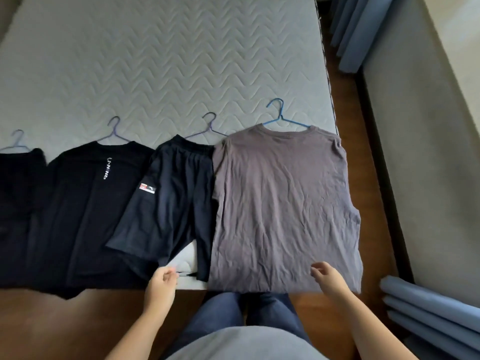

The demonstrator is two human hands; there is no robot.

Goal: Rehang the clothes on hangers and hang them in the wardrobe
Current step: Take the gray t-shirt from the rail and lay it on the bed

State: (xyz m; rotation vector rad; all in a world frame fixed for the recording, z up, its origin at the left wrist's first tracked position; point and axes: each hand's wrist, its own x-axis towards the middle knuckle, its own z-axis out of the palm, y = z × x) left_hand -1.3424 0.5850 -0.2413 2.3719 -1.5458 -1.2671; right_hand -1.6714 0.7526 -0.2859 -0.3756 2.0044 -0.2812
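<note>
- Four garments lie in a row on the bed (155,61): grey T-shirt (283,203), dark shorts (168,203), black T-shirt (85,216) and a dark piece (18,190) at the edge.
- A hanger hook shows above each (the blue hanger (279,113) seems threaded through the grey collar).
- Hanging in the wardrobe looks wholly left; no wardrobe is in sight.
- The left hand (162,281) is loosely curled and empty by the shorts' hem.
- The right hand (327,276) hovers relaxed over the grey hem.

Four garments lie side by side on the bed (161,48): from my left, a half-seen garment (15,203), lettered T-shirt (78,216), shorts (168,203), plain T-shirt (280,203). A hanger (279,113) pokes out behind each.
</note>
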